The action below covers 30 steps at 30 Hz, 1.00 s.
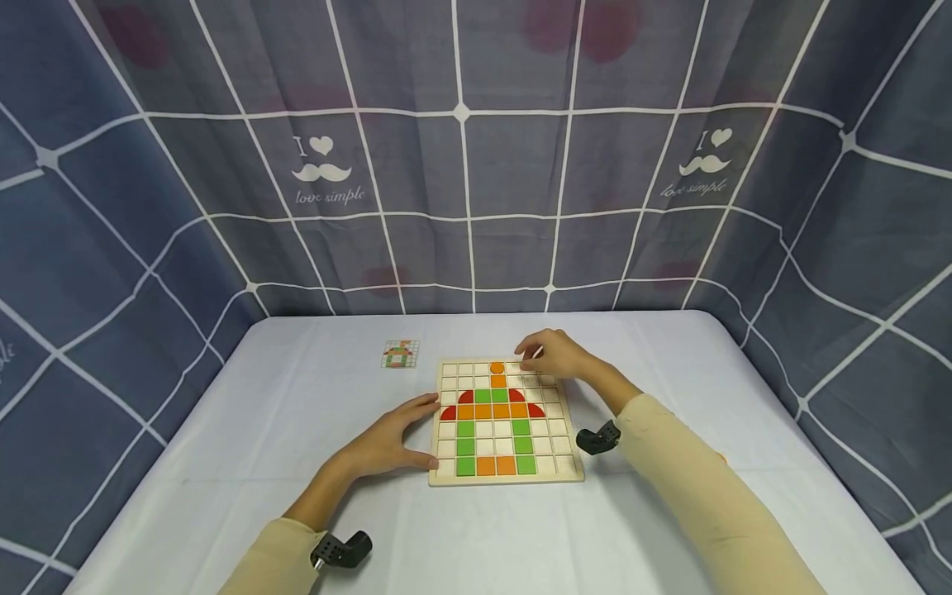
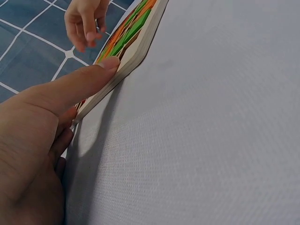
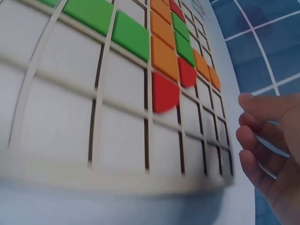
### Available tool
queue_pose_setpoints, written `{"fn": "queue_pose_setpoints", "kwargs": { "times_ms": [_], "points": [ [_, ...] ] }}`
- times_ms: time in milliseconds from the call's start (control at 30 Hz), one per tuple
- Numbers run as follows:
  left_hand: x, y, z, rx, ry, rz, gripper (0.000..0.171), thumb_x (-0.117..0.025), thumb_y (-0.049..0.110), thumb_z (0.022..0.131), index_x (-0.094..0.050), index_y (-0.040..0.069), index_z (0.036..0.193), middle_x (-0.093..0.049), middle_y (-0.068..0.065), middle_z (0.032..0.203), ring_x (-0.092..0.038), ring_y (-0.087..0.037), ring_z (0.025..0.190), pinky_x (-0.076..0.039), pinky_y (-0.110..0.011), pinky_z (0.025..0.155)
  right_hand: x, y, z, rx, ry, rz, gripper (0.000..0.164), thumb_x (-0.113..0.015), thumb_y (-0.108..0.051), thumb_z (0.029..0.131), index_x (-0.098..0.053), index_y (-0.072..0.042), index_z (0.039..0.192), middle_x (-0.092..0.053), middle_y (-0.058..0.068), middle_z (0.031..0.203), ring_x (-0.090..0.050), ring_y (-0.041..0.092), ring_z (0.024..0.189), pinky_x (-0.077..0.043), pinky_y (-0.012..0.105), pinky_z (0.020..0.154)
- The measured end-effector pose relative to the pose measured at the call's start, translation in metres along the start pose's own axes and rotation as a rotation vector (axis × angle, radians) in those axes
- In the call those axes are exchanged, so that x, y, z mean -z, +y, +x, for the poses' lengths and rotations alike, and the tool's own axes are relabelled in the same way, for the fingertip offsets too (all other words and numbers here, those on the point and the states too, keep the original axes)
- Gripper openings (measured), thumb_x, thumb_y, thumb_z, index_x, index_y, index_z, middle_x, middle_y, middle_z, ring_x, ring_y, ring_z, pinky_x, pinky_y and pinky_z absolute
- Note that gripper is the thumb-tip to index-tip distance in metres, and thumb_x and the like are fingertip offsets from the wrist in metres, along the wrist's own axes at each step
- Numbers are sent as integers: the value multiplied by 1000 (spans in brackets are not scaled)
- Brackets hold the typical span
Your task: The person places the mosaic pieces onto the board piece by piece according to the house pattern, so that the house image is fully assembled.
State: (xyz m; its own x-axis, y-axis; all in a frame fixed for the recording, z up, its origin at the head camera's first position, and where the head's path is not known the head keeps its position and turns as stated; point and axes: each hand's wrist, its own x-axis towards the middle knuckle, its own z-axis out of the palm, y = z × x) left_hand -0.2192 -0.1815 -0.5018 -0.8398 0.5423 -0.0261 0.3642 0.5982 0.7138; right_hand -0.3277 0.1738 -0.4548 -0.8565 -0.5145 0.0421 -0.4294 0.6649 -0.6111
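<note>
A wooden grid board [image 1: 506, 481] lies on the white table, with green and orange squares, rounded red pieces [image 1: 536, 411] and an orange round piece [image 1: 497, 368] set in its cells. My left hand [image 1: 383, 442] is at the board's left side, its thumb [image 2: 110, 63] resting on the edge and its fingers stretched out along it. Over the far right corner of the board hovers my right hand [image 1: 558, 355]. Its fingers are loosely bent beside the orange round piece, and nothing shows between them in the right wrist view.
A small pattern card [image 1: 400, 354] lies beyond the board, to its left. Part of an orange piece [image 1: 722, 457] peeks out behind the right sleeve. A grey curtain with white lines [image 1: 513, 256] surrounds the table's back and sides. Each wrist carries a black camera [image 1: 342, 549].
</note>
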Motion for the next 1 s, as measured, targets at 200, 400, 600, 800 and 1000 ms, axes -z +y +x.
{"fn": "queue_pose_setpoints", "kwargs": {
  "times_ms": [200, 400, 600, 800, 1000],
  "points": [
    [1, 1, -1, 1, -1, 4, 98, -91, 44, 77, -47, 10, 157, -30, -1, 167, -21, -32, 154, -22, -59, 121, 19, 5, -21, 31, -21, -1, 26, -75, -9, 95, -75, -1, 119, -72, 0, 97, -70, 19, 89, -57, 37, 79],
    [2, 2, -1, 3, -1, 11, 97, -91, 44, 77, -47, 10, 156, -31, -1, 167, -22, -32, 154, -23, -58, 121, 35, 11, -41, 48, -29, -30, 24, -75, -6, 94, -75, 0, 117, -71, -1, 95, -70, 18, 88, -58, 36, 79],
    [2, 3, 0, 9, -2, 15, 97, -91, 44, 77, -47, 10, 156, -31, -1, 166, -23, -31, 154, -23, -58, 121, 49, 23, -63, 50, -41, -29, 24, -76, -6, 93, -75, 1, 115, -72, -2, 96, -69, 17, 89, -58, 36, 82],
    [1, 4, 0, 8, -11, 23, 96, -91, 44, 78, -46, 11, 157, -31, -1, 167, -23, -31, 154, -23, -58, 121, 70, 34, -96, 51, -77, 0, 23, -77, -5, 92, -74, 3, 114, -74, 10, 102, -69, 18, 92, -58, 36, 84],
    [1, 5, -1, 14, -4, 20, 95, -91, 42, 78, -47, 11, 156, -32, -2, 166, -23, -31, 154, -22, -58, 121, 91, 43, -125, -10, -150, 24, 24, -77, -6, 92, -74, 2, 115, -74, 11, 104, -68, 19, 96, -57, 31, 85]
  ]
}}
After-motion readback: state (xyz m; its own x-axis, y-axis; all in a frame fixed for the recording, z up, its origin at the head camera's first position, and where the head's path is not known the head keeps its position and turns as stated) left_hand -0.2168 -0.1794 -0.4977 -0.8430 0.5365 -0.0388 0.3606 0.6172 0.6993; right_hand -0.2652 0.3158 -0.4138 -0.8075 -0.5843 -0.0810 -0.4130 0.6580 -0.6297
